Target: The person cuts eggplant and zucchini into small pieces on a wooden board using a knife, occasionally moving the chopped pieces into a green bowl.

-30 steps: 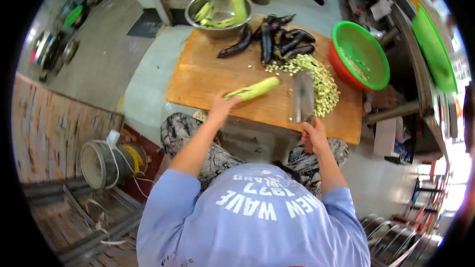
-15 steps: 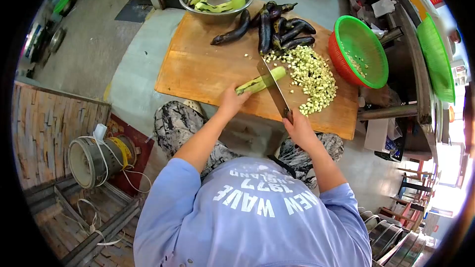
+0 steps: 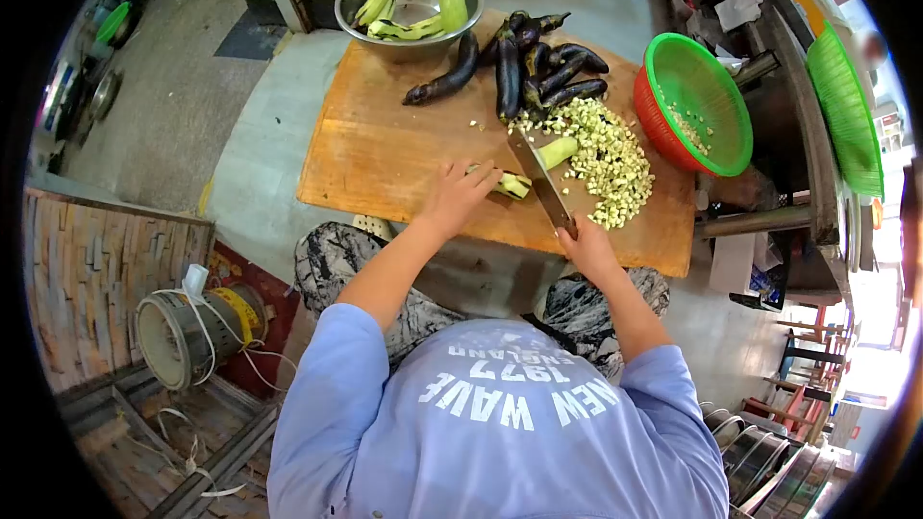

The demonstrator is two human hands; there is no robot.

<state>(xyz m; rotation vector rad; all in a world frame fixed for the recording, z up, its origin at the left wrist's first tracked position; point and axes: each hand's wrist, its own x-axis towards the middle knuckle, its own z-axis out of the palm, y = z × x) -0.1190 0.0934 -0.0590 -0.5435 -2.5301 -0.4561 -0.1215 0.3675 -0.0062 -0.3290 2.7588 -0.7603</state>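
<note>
My right hand [image 3: 588, 248] is wrapped round the handle of a cleaver [image 3: 546, 185], whose long blade slants away over the wooden board [image 3: 361, 149]. Under the curled fingers of my left hand [image 3: 461, 196] lies a pale, mostly peeled eggplant piece [image 3: 513, 185] with dark skin strips, its near end partly hidden. Another pale eggplant piece [image 3: 560, 151] rests on the blade's right side, against a heap of diced eggplant [image 3: 615, 161]. Behind the blade, several whole dark eggplants [image 3: 510, 77] lie piled together.
A steel bowl [image 3: 343, 17] with peeled eggplants stands at the board's far left. At its right edge sits a green colander [image 3: 716, 72] in a red basin [image 3: 659, 130], with some dice inside. A wooden shelf [image 3: 817, 163] runs along the right.
The eggplant now shows as two parts on either side of the blade, the right one shifted toward the heap. My left hand has come over the left part.
</note>
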